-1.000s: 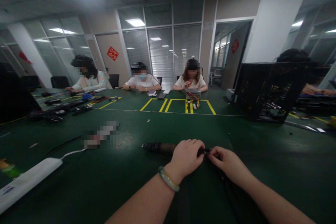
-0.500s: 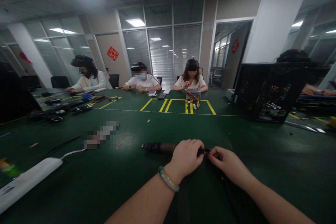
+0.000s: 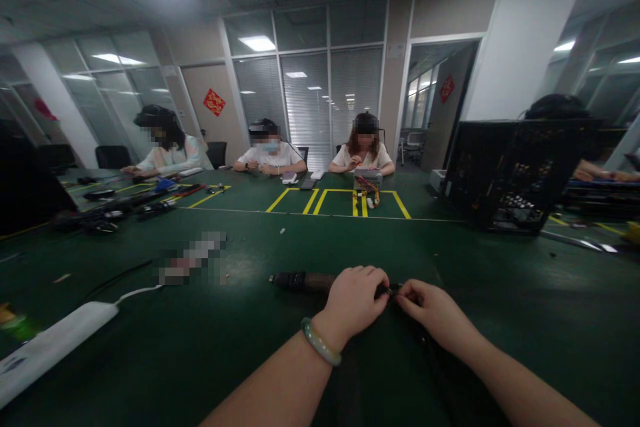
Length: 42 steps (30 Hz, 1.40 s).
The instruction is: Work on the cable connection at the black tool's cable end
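Note:
My left hand (image 3: 355,297), with a green bangle on its wrist, is closed over the rear of an electric screwdriver (image 3: 317,283). The tool lies sideways, its black nose and metal tip pointing left and its brown body running under my palm. At its tail, the thumb and fingers of my right hand (image 3: 423,307) pinch the end of a dark cable (image 3: 425,341). That cable runs down from my right hand toward the near edge of the view. The joint between cable and tool is small and partly covered by my fingers.
A white power strip (image 3: 60,347) lies at left on the green table (image 3: 240,360). A black computer case (image 3: 515,173) stands at right. Cables and tools (image 3: 110,203) lie at far left. Across the table, several people sit, one behind a power supply with coloured wires (image 3: 369,181).
Almost nothing differs; both hands keep their hold on the screwdriver and the cable. The view has shifted very slightly.

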Tool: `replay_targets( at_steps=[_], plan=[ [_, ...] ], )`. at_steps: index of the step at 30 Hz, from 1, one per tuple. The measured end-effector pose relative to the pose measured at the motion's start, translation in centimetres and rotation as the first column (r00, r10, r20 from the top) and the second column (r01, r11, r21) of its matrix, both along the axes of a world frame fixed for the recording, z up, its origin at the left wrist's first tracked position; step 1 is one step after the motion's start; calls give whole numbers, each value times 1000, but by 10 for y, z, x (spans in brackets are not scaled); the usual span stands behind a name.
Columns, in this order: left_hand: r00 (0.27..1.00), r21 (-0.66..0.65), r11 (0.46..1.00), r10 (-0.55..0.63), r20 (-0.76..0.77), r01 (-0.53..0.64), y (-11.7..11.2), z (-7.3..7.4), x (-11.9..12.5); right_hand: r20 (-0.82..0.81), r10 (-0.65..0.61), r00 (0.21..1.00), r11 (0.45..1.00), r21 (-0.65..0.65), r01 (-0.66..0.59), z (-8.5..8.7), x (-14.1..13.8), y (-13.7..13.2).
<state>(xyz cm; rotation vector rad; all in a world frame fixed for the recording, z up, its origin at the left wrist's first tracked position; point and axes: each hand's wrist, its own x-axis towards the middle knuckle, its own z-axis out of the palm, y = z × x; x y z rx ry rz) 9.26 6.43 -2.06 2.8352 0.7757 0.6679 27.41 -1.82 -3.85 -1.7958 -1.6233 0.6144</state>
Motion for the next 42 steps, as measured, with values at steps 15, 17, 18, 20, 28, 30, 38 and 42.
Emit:
replay_targets(
  at_steps=[15, 17, 18, 20, 28, 30, 38, 42],
  plan=[
    [999, -4, 1000, 3, 38, -2, 1, -2, 0, -3, 1, 1000, 1000, -22, -1, 0, 0, -1],
    [999, -5, 1000, -5, 33, 5, 0, -2, 0, -4, 2, 1000, 1000, -17, -2, -1, 0, 0],
    [1000, -3, 1000, -12, 29, 12, 0, -2, 0, -5, 1, 1000, 1000, -15, -1, 0, 0, 0],
    [1000, 2, 1000, -24, 21, 24, 0, -1, 0, -7, 2, 1000, 1000, -11, -2, 1, 0, -1],
    [999, 11, 999, -44, 13, 44, 0, 0, 0, 3, 1, 1000, 1000, -19, -1, 3, -1, -1],
    [999, 6, 999, -42, 17, 42, 0, 0, 0, 8, 0, 1000, 1000, -12, 0, 3, -1, -1],
    [998, -9, 999, -35, 43, 35, 0, 0, 0, -9, 8, 1000, 1000, -18, -8, 2, 2, -1],
    [998, -4, 999, -47, 36, 48, 0, 0, -1, -7, 6, 1000, 1000, -29, -6, 0, 2, -1]
  ],
)
